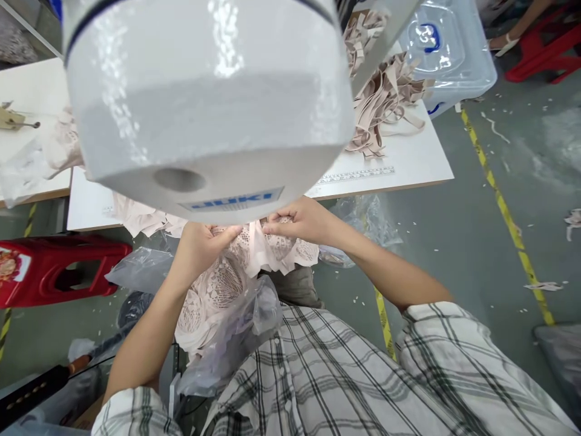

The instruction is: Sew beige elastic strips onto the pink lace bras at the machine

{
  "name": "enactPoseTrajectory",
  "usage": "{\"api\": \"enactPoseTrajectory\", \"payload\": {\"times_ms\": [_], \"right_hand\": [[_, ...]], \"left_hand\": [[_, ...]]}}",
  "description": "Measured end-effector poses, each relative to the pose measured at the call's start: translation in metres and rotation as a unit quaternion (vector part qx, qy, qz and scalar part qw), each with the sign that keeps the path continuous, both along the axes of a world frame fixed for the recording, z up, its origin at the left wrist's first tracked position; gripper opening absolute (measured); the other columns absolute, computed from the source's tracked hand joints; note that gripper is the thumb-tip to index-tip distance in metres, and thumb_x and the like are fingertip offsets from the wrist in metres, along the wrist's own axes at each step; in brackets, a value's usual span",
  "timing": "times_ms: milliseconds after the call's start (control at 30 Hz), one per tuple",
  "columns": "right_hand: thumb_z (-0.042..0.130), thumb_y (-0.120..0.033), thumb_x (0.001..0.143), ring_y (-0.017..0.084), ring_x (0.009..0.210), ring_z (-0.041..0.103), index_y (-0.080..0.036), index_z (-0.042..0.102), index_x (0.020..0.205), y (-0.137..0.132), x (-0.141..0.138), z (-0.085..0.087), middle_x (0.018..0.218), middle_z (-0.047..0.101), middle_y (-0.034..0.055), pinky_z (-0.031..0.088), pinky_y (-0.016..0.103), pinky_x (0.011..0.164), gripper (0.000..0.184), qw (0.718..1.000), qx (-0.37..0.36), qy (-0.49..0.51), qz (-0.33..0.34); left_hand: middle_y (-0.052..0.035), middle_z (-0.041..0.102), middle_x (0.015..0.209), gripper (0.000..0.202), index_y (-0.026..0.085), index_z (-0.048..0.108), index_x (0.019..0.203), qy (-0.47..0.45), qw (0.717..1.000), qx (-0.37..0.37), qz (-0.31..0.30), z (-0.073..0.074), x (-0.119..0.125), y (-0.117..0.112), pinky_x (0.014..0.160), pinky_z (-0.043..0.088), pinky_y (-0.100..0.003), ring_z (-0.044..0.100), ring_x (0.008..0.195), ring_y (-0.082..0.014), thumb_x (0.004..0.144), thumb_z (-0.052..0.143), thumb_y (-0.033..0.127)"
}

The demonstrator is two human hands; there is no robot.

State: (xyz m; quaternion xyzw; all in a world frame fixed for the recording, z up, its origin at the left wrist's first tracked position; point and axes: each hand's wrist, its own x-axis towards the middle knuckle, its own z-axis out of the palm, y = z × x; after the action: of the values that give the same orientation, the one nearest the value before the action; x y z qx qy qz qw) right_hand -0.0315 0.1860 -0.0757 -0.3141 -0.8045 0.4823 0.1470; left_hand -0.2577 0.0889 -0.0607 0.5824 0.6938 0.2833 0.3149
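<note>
A pale pink lace bra piece [247, 245] is stretched between my two hands, at the table's front edge under the white sewing machine head [218, 109]. My left hand [200, 248] grips its left part, thumb laid along the top. On the right, my right hand [299, 224] pinches the same fabric between thumb and fingers. The machine head hides the needle area and some fingertips. More lace pieces [218, 290] hang over my lap, beside a clear plastic bag [245, 321].
Beige straps [385, 97] lie heaped on the white table [422, 163], behind a printed ruler [358, 175]. A clear lidded box [449, 48] stands beyond. A red stool [59, 269] is at left, another red stool [544, 48] far right, near a person's foot [503, 43].
</note>
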Motion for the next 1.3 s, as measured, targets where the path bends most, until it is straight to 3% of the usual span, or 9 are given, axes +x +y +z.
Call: {"api": "enactPoseTrajectory", "payload": {"times_ms": [133, 300, 700, 867, 1033, 1100, 1167, 1233, 1300], "right_hand": [[0.076, -0.046, 0.083, 0.014, 0.070, 0.058, -0.016, 0.071, 0.074, 0.010, -0.006, -0.002, 0.072, 0.067, 0.0005, 0.039, 0.027, 0.066, 0.032, 1.000, -0.009, 0.018, -0.018], [0.081, -0.051, 0.076, 0.017, 0.074, 0.061, -0.016, 0.071, 0.075, 0.022, -0.009, -0.010, 0.077, 0.068, 0.0017, 0.045, 0.029, 0.072, 0.037, 0.999, 0.010, 0.026, -0.018], [0.080, -0.050, 0.078, 0.021, 0.083, 0.066, -0.017, 0.072, 0.082, 0.030, -0.007, -0.015, 0.086, 0.073, 0.0033, 0.050, 0.035, 0.082, 0.034, 0.999, 0.037, 0.040, -0.005], [0.080, -0.051, 0.078, 0.023, 0.090, 0.066, -0.018, 0.072, 0.083, 0.034, -0.006, -0.019, 0.087, 0.072, 0.0030, 0.049, 0.036, 0.088, 0.035, 0.998, 0.044, 0.038, -0.006], [0.082, -0.056, 0.073, 0.024, 0.096, 0.065, -0.017, 0.071, 0.094, 0.034, -0.002, -0.042, 0.099, 0.072, 0.0051, 0.048, 0.037, 0.091, 0.045, 0.996, 0.018, 0.071, -0.049], [0.082, -0.057, 0.072, 0.026, 0.109, 0.063, -0.018, 0.069, 0.108, 0.028, -0.001, -0.064, 0.116, 0.069, 0.0084, 0.046, 0.039, 0.099, 0.056, 0.989, -0.022, 0.109, -0.101], [0.079, -0.062, 0.074, 0.026, 0.120, 0.059, -0.020, 0.063, 0.123, 0.020, 0.001, -0.090, 0.130, 0.065, 0.0105, 0.044, 0.039, 0.107, 0.067, 0.967, -0.110, 0.171, -0.152], [0.073, -0.071, 0.075, 0.024, 0.121, 0.060, -0.023, 0.057, 0.130, 0.009, 0.005, -0.117, 0.134, 0.063, 0.0103, 0.045, 0.039, 0.107, 0.075, 0.926, -0.251, 0.231, -0.163], [0.073, -0.075, 0.072, 0.021, 0.111, 0.065, -0.025, 0.056, 0.129, 0.000, 0.012, -0.139, 0.126, 0.067, 0.0086, 0.050, 0.037, 0.100, 0.078, 0.872, -0.397, 0.254, -0.129]], "left_hand": [[-0.0016, 0.067, 0.073, 0.018, 0.017, 0.067, 0.077, 0.024, 0.996, 0.085, 0.011, -0.005, -0.003, 0.012, 0.070, 0.051, -0.026, 0.062, 0.077, -0.0191, 0.081, 0.070, 0.034], [-0.0033, 0.068, 0.075, 0.018, 0.019, 0.063, 0.081, 0.030, 0.988, 0.150, -0.020, -0.015, -0.011, 0.022, 0.087, 0.055, -0.033, 0.066, 0.088, -0.0226, 0.079, 0.072, 0.034], [-0.0026, 0.065, 0.072, 0.016, 0.022, 0.054, 0.075, 0.041, 0.982, 0.181, -0.035, -0.011, -0.007, 0.029, 0.078, 0.057, -0.031, 0.064, 0.081, -0.0216, 0.079, 0.067, 0.031], [-0.0016, 0.064, 0.069, 0.022, 0.024, 0.051, 0.074, 0.036, 0.988, 0.148, -0.039, -0.011, -0.008, 0.028, 0.076, 0.056, -0.031, 0.064, 0.081, -0.0222, 0.078, 0.068, 0.037], [-0.0014, 0.060, 0.065, 0.025, 0.025, 0.049, 0.070, 0.041, 0.992, 0.115, -0.031, -0.010, -0.014, 0.026, 0.081, 0.056, -0.032, 0.064, 0.085, -0.0242, 0.077, 0.069, 0.038], [-0.0024, 0.063, 0.068, 0.020, 0.026, 0.053, 0.074, 0.037, 0.992, 0.115, -0.037, -0.010, -0.017, 0.026, 0.083, 0.057, -0.034, 0.065, 0.089, -0.0253, 0.077, 0.068, 0.038], [-0.0039, 0.065, 0.072, 0.015, 0.026, 0.058, 0.079, 0.035, 0.990, 0.127, -0.042, -0.011, -0.018, 0.027, 0.084, 0.057, -0.036, 0.065, 0.093, -0.0265, 0.077, 0.068, 0.038], [-0.0057, 0.068, 0.078, 0.015, 0.026, 0.061, 0.084, 0.043, 0.989, 0.139, -0.034, -0.011, -0.018, 0.027, 0.086, 0.056, -0.038, 0.065, 0.097, -0.0277, 0.077, 0.069, 0.037], [-0.0064, 0.069, 0.081, 0.016, 0.025, 0.062, 0.086, 0.053, 0.988, 0.144, -0.022, -0.011, -0.018, 0.027, 0.088, 0.056, -0.039, 0.065, 0.099, -0.0285, 0.076, 0.071, 0.033]]}}
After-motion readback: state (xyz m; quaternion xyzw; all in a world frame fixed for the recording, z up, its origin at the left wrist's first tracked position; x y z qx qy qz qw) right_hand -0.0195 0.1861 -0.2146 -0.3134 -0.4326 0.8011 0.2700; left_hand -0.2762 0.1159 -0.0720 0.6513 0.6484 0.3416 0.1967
